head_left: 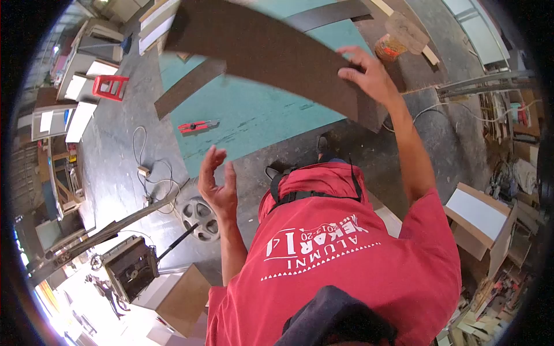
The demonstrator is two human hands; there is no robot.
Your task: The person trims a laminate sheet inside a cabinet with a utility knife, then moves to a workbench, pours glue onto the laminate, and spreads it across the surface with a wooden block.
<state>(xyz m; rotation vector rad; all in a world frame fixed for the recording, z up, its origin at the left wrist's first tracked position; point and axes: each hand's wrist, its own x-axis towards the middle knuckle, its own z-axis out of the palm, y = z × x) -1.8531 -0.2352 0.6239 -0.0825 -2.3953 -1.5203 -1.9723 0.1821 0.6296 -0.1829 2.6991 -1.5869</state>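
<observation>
My right hand [372,78] grips the near right part of a long dark brown panel [259,52], its thumb on the upper face. The panel is raised and tilted above the teal sheet [259,124], slightly blurred, with a notch in its near edge. My left hand [218,181] is open in the air in front of the sheet, fingers apart and holding nothing. A red-handled hand tool [197,126], its exact kind unclear, lies on the sheet. Another brown strip [187,86] lies under the raised panel, partly hidden by it.
Beyond the sheet stands a container with an orange label [390,47], beside a wooden board [407,33]. A red step stool [111,87] is at the left. Cables [156,179] and a spoked wheel cover [199,219] lie on the floor. Boxes [476,213] stand at the right.
</observation>
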